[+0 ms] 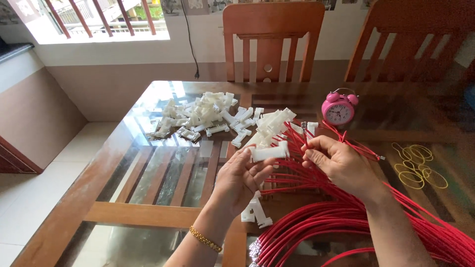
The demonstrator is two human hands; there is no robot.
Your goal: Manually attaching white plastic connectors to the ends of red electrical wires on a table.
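Observation:
My left hand [242, 180] holds a white plastic connector housing [269, 152] up over the table, fingers curled around its left end. My right hand [336, 163] pinches a red wire [366, 150] near its metal tip, just right of the housing. A thick bundle of red wires [316, 222] runs under both hands toward the lower right. More assembled white housings [272, 126] sit on wire ends behind my hands. One loose white housing [257, 215] lies below my left wrist.
A heap of white plastic housings [203, 116] lies at the far middle of the glass-topped wooden table [143, 215]. A pink alarm clock [338, 109] stands at the back right. Yellow rubber bands [415, 168] lie at the right. Two wooden chairs [272, 39] stand behind.

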